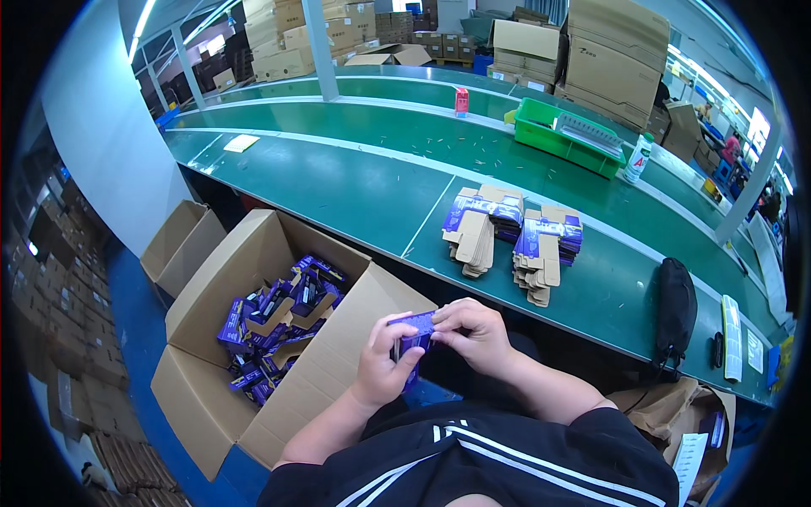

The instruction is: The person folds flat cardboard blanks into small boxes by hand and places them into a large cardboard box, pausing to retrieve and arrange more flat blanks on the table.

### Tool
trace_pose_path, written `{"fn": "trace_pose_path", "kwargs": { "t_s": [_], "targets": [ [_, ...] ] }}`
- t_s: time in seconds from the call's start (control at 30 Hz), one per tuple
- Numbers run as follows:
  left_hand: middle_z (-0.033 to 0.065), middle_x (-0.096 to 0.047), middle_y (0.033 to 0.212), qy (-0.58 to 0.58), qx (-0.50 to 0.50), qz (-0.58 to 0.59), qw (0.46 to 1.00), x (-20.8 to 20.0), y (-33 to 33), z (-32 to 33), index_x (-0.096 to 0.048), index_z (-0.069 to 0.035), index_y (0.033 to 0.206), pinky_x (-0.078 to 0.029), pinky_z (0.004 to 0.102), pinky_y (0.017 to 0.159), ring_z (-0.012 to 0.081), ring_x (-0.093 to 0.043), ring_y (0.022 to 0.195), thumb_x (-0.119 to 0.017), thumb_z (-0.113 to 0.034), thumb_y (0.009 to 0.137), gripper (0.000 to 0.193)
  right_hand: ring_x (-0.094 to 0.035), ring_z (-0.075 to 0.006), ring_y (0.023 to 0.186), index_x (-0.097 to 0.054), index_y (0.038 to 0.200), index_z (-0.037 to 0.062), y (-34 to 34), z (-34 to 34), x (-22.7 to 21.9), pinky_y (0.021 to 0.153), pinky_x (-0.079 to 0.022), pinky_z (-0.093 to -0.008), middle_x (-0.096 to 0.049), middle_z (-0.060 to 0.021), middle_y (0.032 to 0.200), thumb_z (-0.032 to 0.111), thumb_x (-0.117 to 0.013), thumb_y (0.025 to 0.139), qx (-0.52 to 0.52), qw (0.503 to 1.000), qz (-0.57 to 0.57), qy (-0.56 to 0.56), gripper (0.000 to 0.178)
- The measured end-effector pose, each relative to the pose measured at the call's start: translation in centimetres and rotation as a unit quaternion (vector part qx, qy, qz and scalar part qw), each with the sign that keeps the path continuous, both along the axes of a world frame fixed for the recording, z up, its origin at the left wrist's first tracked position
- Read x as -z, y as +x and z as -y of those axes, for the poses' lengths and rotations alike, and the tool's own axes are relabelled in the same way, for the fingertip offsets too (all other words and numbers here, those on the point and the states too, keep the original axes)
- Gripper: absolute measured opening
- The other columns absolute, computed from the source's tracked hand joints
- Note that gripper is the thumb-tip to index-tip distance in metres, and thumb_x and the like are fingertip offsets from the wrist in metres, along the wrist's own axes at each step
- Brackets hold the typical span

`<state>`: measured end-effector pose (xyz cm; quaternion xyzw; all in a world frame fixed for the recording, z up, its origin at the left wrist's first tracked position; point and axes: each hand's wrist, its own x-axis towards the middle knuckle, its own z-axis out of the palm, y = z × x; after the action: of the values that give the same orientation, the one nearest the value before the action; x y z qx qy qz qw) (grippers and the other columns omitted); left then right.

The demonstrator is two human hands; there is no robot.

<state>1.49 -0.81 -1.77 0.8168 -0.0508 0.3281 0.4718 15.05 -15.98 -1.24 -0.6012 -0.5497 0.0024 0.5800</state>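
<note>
Between my hands, in front of my chest, is a small purple carton [414,331]. My left hand [384,362] is closed round its left side. The fingers of my right hand [473,334] pinch at its upper right edge. To the left stands a large open cardboard box [196,384] with several folded purple cartons [274,317] lying loosely inside. Two stacks of flat carton blanks, a left stack [477,224] and a right stack [545,249], rest on the green table beyond my hands.
The green table [355,182] runs across ahead. On it are a green bin [541,139], a white bottle [639,159], a red-and-white box [461,102] and a black pouch [674,308]. An open carton with papers [688,456] stands at lower right; a pillar [106,127] rises at left.
</note>
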Motion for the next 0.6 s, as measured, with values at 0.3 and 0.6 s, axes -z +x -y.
{"fn": "trace_pose_path", "kwargs": {
  "t_s": [0.3, 0.6],
  "targets": [
    [0.0176, -0.055, 0.117, -0.028, 0.081, -0.107, 0.991, 0.4, 0.1, -5.2, -0.052, -0.012, 0.122, -0.052, 0.0393, 0.084, 0.0291, -0.061, 0.098, -0.066, -0.018, 0.087, 0.037, -0.061, -0.0262, 0.093, -0.064, 0.102, 0.0047, 6.5, 2.1, -1.7, 0.088, -0.049, -0.0348, -0.064, -0.0107, 0.107, 0.007, -0.07, 0.078, 0.064, 0.977, -0.002, -0.201, 0.024],
    [0.0232, -0.049, 0.122, -0.725, -0.161, 0.082, 0.664, 4.8, -1.2, -13.3, -0.032, -0.001, 0.139, -0.053, 0.0441, 0.085, 0.03, -0.059, 0.103, -0.047, -0.038, 0.098, 0.058, -0.037, -0.0369, 0.133, -0.063, 0.117, 0.0085, 21.0, 9.6, -1.9, 0.109, -0.031, -0.0431, -0.049, -0.0145, 0.137, 0.03, -0.071, 0.079, 0.504, 0.741, 0.216, -0.388, 0.044]
  ]
}}
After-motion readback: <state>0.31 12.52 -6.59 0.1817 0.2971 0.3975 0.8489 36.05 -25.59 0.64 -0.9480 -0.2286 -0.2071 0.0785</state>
